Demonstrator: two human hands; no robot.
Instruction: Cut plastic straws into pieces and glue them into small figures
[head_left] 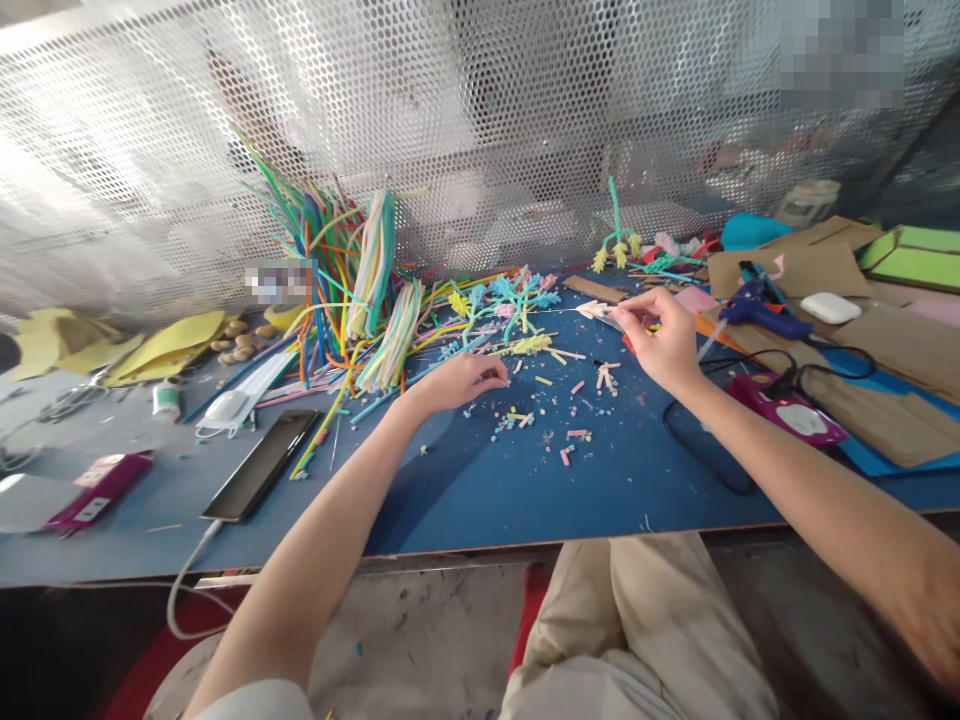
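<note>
Over the middle of the blue table (pixel 480 500), my left hand (pixel 461 381) is held palm down with thumb and fingertips close together. Whatever may be between those fingertips is too small to make out. My right hand (pixel 660 335) pinches a cream-coloured piece (pixel 594 310) with a pointed, leaf-like end that faces left. A thin wire seems to run left from that piece. Short cut bits (pixel 577 434) of pink, yellow and blue lie below and between the hands. Blue and yellow fuzzy-stem shapes (pixel 517 298) lie just behind them.
Bundles of coloured fuzzy stems (pixel 371 265) stand at the back left. A phone (pixel 262 465) with a cable and a purple box (pixel 101 490) lie left. On the right are a blue glue gun (pixel 765 312), a magenta power strip (pixel 787 408), black cords and cardboard (pixel 900 340). Perforated metal rises behind.
</note>
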